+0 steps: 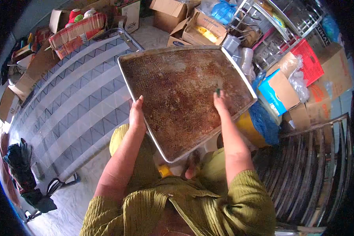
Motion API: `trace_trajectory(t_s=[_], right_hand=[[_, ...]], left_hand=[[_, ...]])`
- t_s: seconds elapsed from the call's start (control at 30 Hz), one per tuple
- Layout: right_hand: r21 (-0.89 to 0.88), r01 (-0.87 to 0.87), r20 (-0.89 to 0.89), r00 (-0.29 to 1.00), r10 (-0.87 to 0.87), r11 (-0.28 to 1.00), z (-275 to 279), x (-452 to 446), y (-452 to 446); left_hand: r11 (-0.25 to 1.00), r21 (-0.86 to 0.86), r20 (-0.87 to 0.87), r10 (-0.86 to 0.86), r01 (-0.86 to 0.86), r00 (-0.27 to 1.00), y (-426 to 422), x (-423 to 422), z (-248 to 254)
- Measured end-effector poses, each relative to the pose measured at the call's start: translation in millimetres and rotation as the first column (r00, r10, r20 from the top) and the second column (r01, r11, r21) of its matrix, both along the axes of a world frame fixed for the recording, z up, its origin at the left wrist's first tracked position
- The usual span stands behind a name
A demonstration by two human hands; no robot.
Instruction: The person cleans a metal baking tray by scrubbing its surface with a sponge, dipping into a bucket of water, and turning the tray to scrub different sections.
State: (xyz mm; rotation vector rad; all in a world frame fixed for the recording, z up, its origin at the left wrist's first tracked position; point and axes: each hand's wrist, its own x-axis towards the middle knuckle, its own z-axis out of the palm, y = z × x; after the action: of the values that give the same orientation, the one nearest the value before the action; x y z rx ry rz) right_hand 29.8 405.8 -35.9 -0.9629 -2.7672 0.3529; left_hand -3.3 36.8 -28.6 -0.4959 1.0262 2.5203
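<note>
A large perforated metal baking tray (185, 94) with a silver rim and brown, rust-like stains is held tilted before me, above my lap. My left hand (137, 114) grips its left rim, thumb over the edge and the other fingers mostly hidden beneath. On the right part of the tray's face rests my right hand (221, 101), its fingers bent together around a small dark green piece (218, 92), perhaps a scouring pad. Most of that piece is covered by the fingers.
To the left stands a grey striped folding bed (82, 94) with dark clothes (21, 173) at its near end. Cardboard boxes (204, 29) lie behind the tray. A metal rack (267, 35), a red basket (306, 61) and a dark slatted frame (306, 173) are at the right.
</note>
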Motion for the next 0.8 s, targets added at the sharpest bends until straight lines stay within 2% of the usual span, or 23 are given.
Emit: trace_trajectory(t_s=[0.03,0.07,0.1,0.13,0.17,0.2,0.23,0.27,0.3,0.37,0.43,0.47,0.53,0.57,0.6,0.63,0.67,0.7,0.73,0.8], right_hand=[[0.089,-0.040,-0.052,0.998,0.045,0.995,-2,-5,-20],[0.084,-0.205,-0.138,0.967,0.215,0.975,1,-6,-48],[0.095,-0.362,-0.220,0.901,0.374,0.927,11,-5,-80],[0.017,-0.457,-0.241,0.861,0.447,0.889,30,2,-118],[-0.226,-0.547,-0.248,0.832,0.496,0.806,46,11,-148],[-0.138,-0.661,-0.190,0.749,0.635,0.738,52,22,-175],[-0.100,-0.723,-0.250,0.683,0.687,0.683,36,35,-194],[-0.062,-0.800,-0.191,0.596,0.780,0.596,45,50,-213],[-0.025,-0.887,-0.177,0.458,0.871,0.461,51,64,-219],[-0.086,-0.952,-0.252,0.306,0.918,0.294,71,76,-212],[0.061,-0.924,-0.240,0.353,0.904,0.377,54,59,-165],[-0.015,-0.848,-0.302,0.509,0.806,0.530,42,47,-131],[-0.155,-0.610,-0.386,0.761,0.521,0.777,27,29,-51],[-0.306,-0.453,-0.415,0.855,0.310,0.838,15,24,-8],[-0.313,-0.218,-0.228,0.962,0.149,0.925,-1,21,43],[-0.269,-0.195,-0.390,0.918,0.079,0.943,-31,24,91],[0.026,-0.093,-0.313,0.945,0.097,0.995,-51,24,117],[0.324,-0.005,-0.235,0.968,0.086,0.946,-65,24,125],[0.318,-0.012,-0.232,0.969,0.090,0.948,-50,23,104],[0.209,0.009,-0.031,1.000,-0.003,0.978,3,17,31]], left_hand=[[1.000,-0.012,-0.007,0.003,-0.003,1.000,1,1,2],[0.990,-0.140,0.035,0.006,-0.001,0.999,1,-5,-6],[0.986,-0.125,-0.166,0.086,-0.107,0.982,-2,-11,-29],[0.999,-0.025,-0.106,0.028,-0.031,0.994,-4,-16,-42],[0.996,0.078,-0.052,-0.036,0.040,0.998,-2,-18,-48],[0.998,0.068,-0.049,0.008,-0.004,0.999,0,-11,-36],[0.998,0.069,-0.048,-0.003,0.006,0.999,0,-6,-18],[0.989,0.140,-0.024,-0.053,0.056,0.998,-1,-2,1],[0.972,0.211,-0.004,-0.104,0.102,0.995,0,1,10],[0.979,0.193,-0.051,-0.051,0.060,0.997,3,1,2],[0.977,0.209,0.007,-0.044,0.041,0.999,3,2,0],[0.994,0.105,0.025,-0.034,0.031,0.999,3,6,13],[0.996,0.086,0.012,-0.026,0.025,1.000,2,5,12],[0.997,0.072,-0.004,-0.021,0.021,1.000,2,4,12],[0.997,0.072,-0.004,-0.016,0.016,1.000,3,3,14],[0.996,0.085,0.012,-0.040,0.038,0.999,3,4,17],[0.994,0.096,0.026,-0.060,0.057,0.998,2,3,18],[0.995,0.091,0.027,-0.050,0.048,0.998,0,2,17],[0.995,0.094,0.013,-0.036,0.035,0.999,0,2,16],[0.995,0.097,-0.011,-0.037,0.038,0.999,2,3,20]])
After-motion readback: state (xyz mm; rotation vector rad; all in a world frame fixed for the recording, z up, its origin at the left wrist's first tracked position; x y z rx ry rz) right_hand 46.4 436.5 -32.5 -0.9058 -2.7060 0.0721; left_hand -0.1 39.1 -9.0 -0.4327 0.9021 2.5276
